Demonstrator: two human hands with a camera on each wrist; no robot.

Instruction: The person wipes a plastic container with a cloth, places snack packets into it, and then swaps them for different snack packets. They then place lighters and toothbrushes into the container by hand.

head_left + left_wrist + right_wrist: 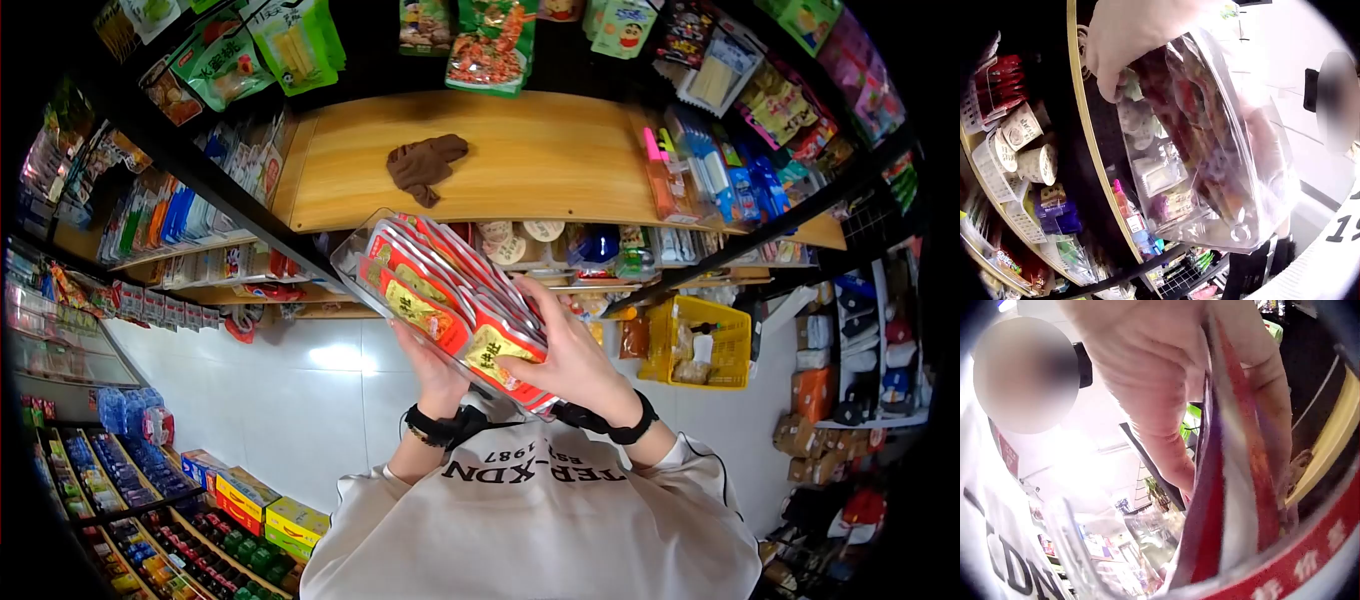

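Observation:
A clear plastic box [350, 262] packed with a row of red and gold snack packets [428, 305] is held tilted in front of the chest. My left hand [432, 368] supports the box from its near side, fingers partly hidden beneath it. At the box's right end my right hand [585, 365] grips several of the packets, thumb across the front one and fingers behind. In the right wrist view, packet edges [1235, 481] stand between the right hand's [1147, 381] thumb and fingers. The left wrist view shows the box's transparent wall [1247, 206] with packets behind it.
A brown cloth [428, 165] lies on the wooden shelf [540, 150] ahead. Snack bags [490, 45] hang above it. Stationery bins [700, 175] stand at the shelf's right. A yellow basket [740, 345] sits on the floor at right, drinks crates [250, 500] at lower left.

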